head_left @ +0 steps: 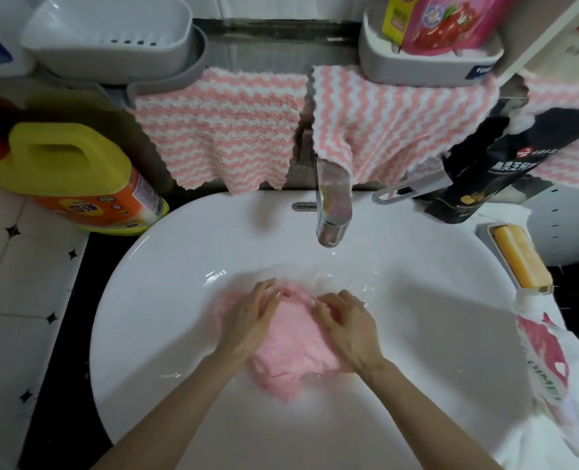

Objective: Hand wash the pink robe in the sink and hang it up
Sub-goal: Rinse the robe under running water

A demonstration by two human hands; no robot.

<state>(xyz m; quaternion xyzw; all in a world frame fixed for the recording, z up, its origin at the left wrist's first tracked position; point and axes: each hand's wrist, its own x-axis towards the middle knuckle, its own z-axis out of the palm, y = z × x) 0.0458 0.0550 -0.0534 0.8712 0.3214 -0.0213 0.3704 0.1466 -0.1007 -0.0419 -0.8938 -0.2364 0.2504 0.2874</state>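
dim top edge, bright glare on sink [186, 283] (wide-angle bowing), soft blur

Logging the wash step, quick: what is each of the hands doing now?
Left hand: grips the pink robe.
Right hand: grips the robe too.

Yellow detergent jug [67, 171], striped cloths [220, 130] (pink-white), orange soap bar [518, 256]
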